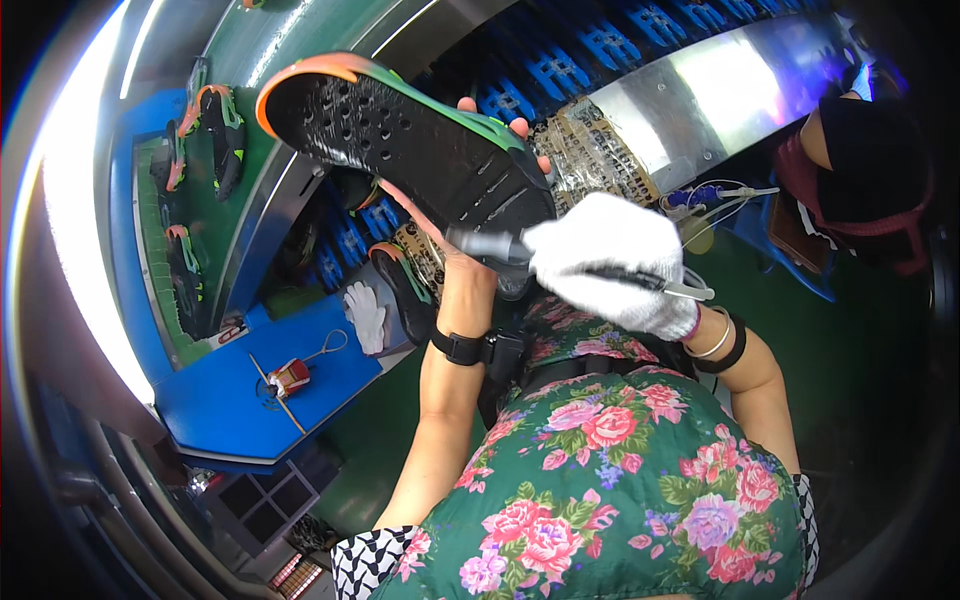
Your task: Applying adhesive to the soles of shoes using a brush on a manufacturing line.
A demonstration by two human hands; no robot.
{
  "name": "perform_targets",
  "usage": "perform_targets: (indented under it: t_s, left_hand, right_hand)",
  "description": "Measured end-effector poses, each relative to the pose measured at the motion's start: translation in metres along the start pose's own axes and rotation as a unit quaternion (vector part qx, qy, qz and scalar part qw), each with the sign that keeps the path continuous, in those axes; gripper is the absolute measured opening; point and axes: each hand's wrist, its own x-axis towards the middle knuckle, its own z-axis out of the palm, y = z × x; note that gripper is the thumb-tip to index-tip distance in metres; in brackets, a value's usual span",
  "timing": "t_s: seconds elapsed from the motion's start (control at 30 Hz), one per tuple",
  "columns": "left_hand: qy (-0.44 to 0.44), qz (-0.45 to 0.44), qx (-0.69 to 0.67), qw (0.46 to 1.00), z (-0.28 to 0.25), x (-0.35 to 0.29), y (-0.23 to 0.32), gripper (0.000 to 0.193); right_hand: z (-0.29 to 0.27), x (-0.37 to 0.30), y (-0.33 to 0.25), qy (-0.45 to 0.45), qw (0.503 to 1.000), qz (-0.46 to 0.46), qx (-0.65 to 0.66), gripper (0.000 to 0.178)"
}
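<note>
My left hand (467, 272) is closed round a shoe upper (400, 135), its fingertips showing past the far edge. The upper's black underside faces me, with rows of small round holes at one end and slits at the other. Orange-to-green trim runs along its rim. In a white knit glove, my right hand (610, 262) grips a slim tool with a grey tip (485, 243). Motion blurs that tip, and its kind is unclear. It lies over the near end of the underside, but contact cannot be made out.
More shoe uppers (220, 140) lie on the green conveyor at left. A blue side table (210, 400) bears a small red-and-white container (290, 377) with a stick and a white glove (367, 317). Behind are blue racks (610, 45) and a metal ledge (720, 90). Another person (865, 170) is at right.
</note>
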Motion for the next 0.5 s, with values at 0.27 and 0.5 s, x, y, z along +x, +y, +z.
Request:
perform_targets:
  t_s: [0.27, 0.5]
  left_hand:
    - [-0.013, -0.041, 0.099, 0.994, -0.015, -0.006, 0.012, 0.106]
    - [0.006, -0.085, 0.089, 0.992, -0.02, -0.011, 0.023, 0.119]
  right_hand:
    - [0.001, -0.013, 0.0, -0.067, 0.962, 0.14, 0.224, 0.015]
    - [0.006, -0.014, -0.005, -0.126, 0.991, -0.041, -0.019, 0.031]
